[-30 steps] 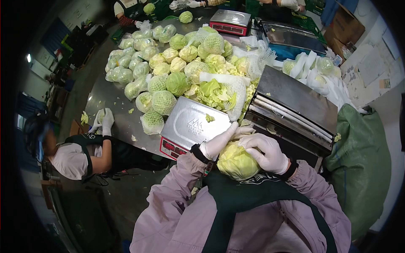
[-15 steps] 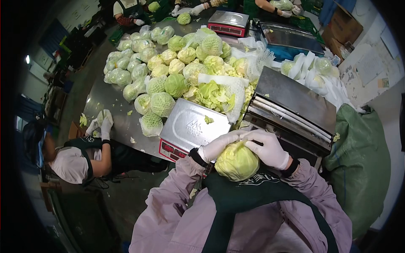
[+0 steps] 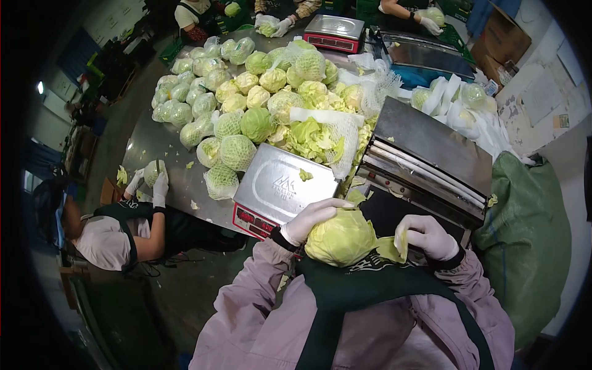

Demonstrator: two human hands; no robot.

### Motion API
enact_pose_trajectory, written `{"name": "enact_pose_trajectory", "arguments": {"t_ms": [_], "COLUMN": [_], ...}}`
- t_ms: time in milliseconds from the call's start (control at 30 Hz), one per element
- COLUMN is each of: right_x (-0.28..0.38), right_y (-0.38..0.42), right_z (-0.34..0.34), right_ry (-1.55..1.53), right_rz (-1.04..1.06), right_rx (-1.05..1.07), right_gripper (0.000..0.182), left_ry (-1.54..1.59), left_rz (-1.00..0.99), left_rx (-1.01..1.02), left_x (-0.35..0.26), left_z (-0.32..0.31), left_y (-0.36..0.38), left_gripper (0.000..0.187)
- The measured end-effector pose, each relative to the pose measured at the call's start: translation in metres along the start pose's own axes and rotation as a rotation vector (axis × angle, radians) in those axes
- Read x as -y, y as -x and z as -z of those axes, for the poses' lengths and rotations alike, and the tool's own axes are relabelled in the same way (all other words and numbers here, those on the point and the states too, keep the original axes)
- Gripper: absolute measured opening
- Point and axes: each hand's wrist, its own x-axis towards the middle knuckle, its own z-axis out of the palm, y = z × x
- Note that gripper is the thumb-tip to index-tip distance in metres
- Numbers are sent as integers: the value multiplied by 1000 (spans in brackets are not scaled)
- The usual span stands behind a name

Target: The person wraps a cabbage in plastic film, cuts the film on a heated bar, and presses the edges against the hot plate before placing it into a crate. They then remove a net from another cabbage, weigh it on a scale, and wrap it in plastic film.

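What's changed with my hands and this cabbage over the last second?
Your right hand has left the cabbage and moved right, pinching a leaf pulled outward; whether fully detached is unclear. Your left hand still holds the cabbage. The near scale and its leaf scrap stayed put.

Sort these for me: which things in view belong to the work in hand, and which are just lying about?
In the work:
- cabbage, held by the left hand
- pale leaf, held by the right hand

Seemingly just lying about:
- leaf scrap on the near scale
- green sack
- cardboard box
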Motion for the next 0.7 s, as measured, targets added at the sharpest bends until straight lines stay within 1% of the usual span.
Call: {"name": "enact_pose_trajectory", "arguments": {"t_ms": [33, 67, 100, 133, 167, 200, 233, 267, 300, 333, 367, 400, 433, 467, 500, 533, 567, 600, 633, 667, 700], "right_x": [0, -2, -4, -5, -1, -1, -1, 1, 3, 16, 25, 49, 65, 61, 59, 57, 20, 12, 0, 33, -7], "right_y": [-3, -5, -7, -5, -5, -1, 2, 3, 2, -6, -18, -28, -52, -81, -112, -135, -166, -163, -156, -133, -127], "right_z": [0, 1, 2, 5, 3, 8, 14, 18, 22, 22, 17, 5, -4, -1, 5, 2, 16, 4, -5, -24, -38], "right_ry": [-2, 73, 147, 123, 102, 89, 78, -59, -199, -255, -291, -355, -239, -105, -182, 178, 699, 835, 804, 715, 760], "right_rz": [1, -20, -39, -134, -89, -121, -152, -42, 68, 204, 259, 174, 282, 528, 479, 604, 763, 783, 595, 299, 377], "right_rx": [-2, 72, 145, 257, 337, 372, 409, 404, 398, 376, 272, 58, -212, -343, -472, -644, -864, -864, -566, -204, -240], "right_gripper": [18, 19, 21, 21, 22, 22, 23, 24, 25, 29, 33, 29, 24, 20, 26, 41, 49, 52, 47, 42, 40], "left_ry": [-53, -107, -109, -171, -232, -236, -110, 15, 10, 185, 358, 361, 354, 397, 441, 434, 418, 402, 366, 368, 407], "left_rz": [-40, -80, -77, -64, -52, -54, 6, 67, 65, 110, 159, 133, 146, 126, 100, 96, 105, 108, 96, 117, 153], "left_rx": [21, 43, 46, 68, 89, 91, 19, -53, -54, -130, -208, -218, -219, -214, -206, -202, -232, -262, -335, -398, -460], "left_x": [2, 4, 7, 11, 16, 24, 34, 39, 45, 48, 51, 55, 57, 57, 57, 56, 56, 56, 62, 64, 70], "left_z": [2, 3, 7, 13, 18, 24, 31, 31, 30, 26, 23, 23, 22, 21, 21, 20, 19, 20, 22, 23, 26], "left_y": [0, 0, 1, 2, 4, 6, 11, 16, 20, 26, 30, 32, 34, 35, 35, 36, 38, 41, 44, 46, 50], "left_gripper": [44, 47, 47, 53, 60, 60, 59, 58, 58, 59, 60, 60, 60, 60, 61, 61, 61, 62, 59, 51, 46]}}
